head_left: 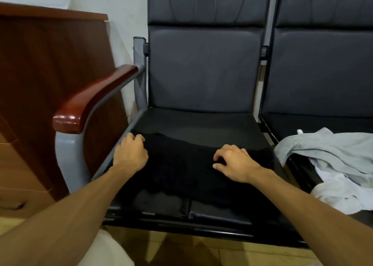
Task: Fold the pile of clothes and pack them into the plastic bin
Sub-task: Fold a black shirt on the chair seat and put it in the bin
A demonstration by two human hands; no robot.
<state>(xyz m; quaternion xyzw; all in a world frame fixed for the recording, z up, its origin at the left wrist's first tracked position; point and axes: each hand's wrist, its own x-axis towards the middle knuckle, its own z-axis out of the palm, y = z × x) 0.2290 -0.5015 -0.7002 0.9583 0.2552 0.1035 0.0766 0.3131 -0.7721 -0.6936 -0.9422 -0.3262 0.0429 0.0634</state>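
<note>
My left hand curled round the left edge of the black garment on the chair seat; my right hand pinched its fabric with bent fingers. Rightward, grey and white clothes lay heaped.

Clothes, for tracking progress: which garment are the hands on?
The black garment; the grey garment and white garment lie untouched on the neighbouring seat.
</note>
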